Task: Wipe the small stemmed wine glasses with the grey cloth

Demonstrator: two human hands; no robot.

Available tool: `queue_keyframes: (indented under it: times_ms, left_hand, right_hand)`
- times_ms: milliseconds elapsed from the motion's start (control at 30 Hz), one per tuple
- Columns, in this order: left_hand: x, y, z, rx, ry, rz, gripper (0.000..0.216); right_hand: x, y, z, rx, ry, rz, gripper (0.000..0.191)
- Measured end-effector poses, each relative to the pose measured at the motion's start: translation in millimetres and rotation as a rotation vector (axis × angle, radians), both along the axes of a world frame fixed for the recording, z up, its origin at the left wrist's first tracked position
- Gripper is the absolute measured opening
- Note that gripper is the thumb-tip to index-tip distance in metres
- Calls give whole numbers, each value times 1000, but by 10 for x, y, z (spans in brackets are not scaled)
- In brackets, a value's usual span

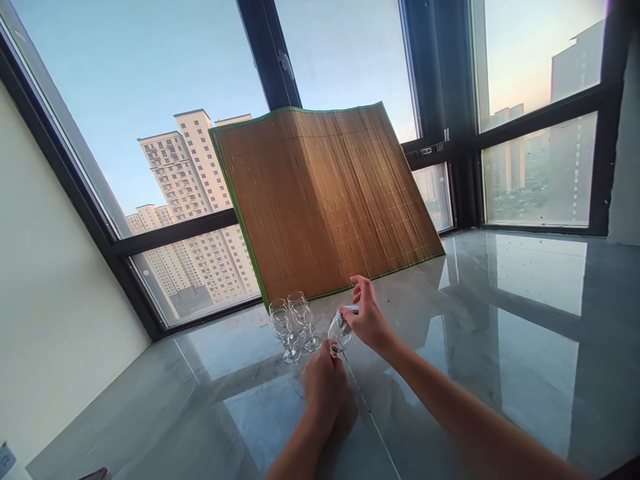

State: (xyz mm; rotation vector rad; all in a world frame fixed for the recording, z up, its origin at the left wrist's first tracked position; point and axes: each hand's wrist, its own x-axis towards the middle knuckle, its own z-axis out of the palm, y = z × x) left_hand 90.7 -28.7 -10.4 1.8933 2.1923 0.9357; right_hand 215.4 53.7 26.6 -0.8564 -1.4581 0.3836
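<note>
Head view, and from where I stand, the left hand [325, 373] is closed around the lower end of a clear glass [340, 329], while the right hand [369, 315] grips its upper end. This glass is tilted between both hands, with other glasses [299, 309] near it at nine o'clock and a mat [330, 200] at twelve. It should be light, stiff, slippery and easily broken; low down, gently, seems the safest hold above this hard surface [240, 407].

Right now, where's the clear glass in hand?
Head view, below and right of centre: the clear glass is between left hand and right hand, right of the stemmed glasses, in front of the bamboo mat.
</note>
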Motion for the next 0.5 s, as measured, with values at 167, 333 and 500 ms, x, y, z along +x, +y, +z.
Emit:
queue_keyframes:
  times_ms: [167, 333, 500]
  left_hand:
    - [-24, 23, -26, 3, -17, 7, 37]
    - [-26, 30, -16, -23, 17, 30, 32]
    - [-33, 55, -48, -39, 49, 50, 20]
  right_hand:
    - [23, -48, 37, -64, -152, -8, 26]
    - [32, -164, 122, -43, -375, 107, 24]
    - [64, -236, 184, -74, -546, 224, 37]
